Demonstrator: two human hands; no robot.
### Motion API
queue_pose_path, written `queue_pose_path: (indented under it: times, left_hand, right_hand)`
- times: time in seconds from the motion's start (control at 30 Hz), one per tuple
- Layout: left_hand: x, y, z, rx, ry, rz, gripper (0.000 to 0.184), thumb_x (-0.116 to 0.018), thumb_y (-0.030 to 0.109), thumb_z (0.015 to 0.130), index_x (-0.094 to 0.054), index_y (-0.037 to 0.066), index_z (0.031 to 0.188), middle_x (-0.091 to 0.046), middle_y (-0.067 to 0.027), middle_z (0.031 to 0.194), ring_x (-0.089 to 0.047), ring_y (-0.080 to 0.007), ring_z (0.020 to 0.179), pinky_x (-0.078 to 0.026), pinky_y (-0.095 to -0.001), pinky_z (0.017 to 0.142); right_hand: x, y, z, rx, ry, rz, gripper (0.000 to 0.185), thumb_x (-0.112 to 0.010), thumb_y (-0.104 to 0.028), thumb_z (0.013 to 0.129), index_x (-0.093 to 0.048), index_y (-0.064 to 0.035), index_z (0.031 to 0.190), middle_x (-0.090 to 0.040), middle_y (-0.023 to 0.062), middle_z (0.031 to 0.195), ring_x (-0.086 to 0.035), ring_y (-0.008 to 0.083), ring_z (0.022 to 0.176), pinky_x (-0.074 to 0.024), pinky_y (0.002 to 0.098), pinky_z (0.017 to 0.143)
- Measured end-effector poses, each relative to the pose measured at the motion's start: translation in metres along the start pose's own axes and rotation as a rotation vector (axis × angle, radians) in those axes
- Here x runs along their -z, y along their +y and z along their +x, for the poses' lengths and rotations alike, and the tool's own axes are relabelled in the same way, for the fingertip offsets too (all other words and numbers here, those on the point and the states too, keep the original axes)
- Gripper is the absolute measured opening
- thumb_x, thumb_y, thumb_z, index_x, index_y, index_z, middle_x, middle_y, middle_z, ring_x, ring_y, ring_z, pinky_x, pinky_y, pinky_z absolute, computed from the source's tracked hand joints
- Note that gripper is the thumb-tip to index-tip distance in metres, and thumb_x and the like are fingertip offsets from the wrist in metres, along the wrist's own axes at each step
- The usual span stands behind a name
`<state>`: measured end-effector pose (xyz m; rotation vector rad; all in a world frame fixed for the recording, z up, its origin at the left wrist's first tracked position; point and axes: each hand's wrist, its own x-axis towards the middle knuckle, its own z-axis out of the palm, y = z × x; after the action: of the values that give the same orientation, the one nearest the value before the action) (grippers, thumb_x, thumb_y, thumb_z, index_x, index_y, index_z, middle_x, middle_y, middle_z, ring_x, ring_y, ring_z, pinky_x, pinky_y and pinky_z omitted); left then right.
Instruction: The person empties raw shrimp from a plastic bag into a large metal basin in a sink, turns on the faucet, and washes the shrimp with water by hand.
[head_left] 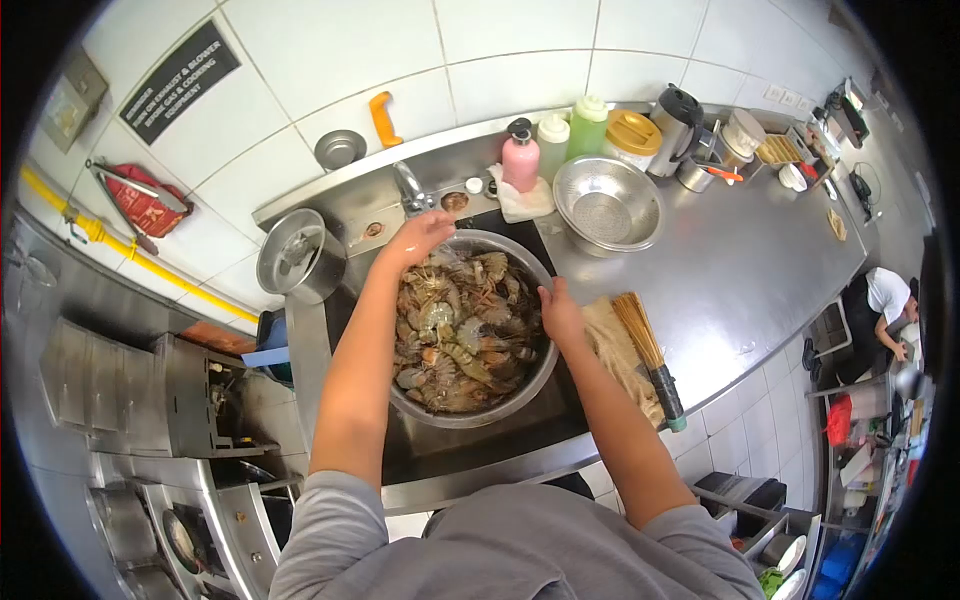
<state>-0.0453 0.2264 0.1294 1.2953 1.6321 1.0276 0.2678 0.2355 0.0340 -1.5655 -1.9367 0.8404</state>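
Observation:
A large round metal bowl (470,420) full of raw shrimp (465,335) sits over the dark sink basin (420,455), below the faucet (411,188). At the bowl's upper left rim is my left hand (420,238), palm turned toward the bowl and fingers stretched out. My right hand (562,315) is against the bowl's right rim, its thumb side at the edge; it grips the rim.
An empty colander (609,205), a pink bottle (520,158) and squeeze bottles (587,127) stand behind and right. A stick brush (648,355) lies on a cloth (615,350) to the right. A metal pot (300,257) is at left. Another person (882,318) works far right.

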Motion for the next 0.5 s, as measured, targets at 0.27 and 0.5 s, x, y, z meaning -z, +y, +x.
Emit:
queue_pose_path:
  times: [0.27, 0.5]
  left_hand:
    - [0.049, -0.116, -0.14, 0.253, 0.618, 0.37, 0.042, -0.063, 0.041, 0.095, -0.068, 0.001, 0.106, -0.07, -0.0209, 0.103, -0.065, -0.0376, 0.099, -0.05, -0.0435, 0.089]
    - [0.003, -0.143, -0.185, 0.267, 0.678, -0.306, 0.033, -0.061, 0.036, 0.1, -0.064, 0.003, 0.098, -0.06, -0.0016, 0.08, -0.051, -0.0121, 0.071, -0.044, -0.0309, 0.065]
  right_hand:
    - [0.006, -0.011, 0.008, 0.003, -0.069, -0.097, 0.044, -0.048, -0.041, 0.102, -0.049, -0.0064, 0.13, -0.067, 0.0292, 0.106, -0.063, 0.0492, 0.098, -0.049, 0.057, 0.083]
    - [0.002, -0.012, 0.028, 0.129, -0.013, -0.047, 0.048, -0.053, -0.042, 0.1, -0.058, -0.0043, 0.129, -0.065, 0.0275, 0.116, -0.061, 0.046, 0.108, -0.0482, 0.0502, 0.091]
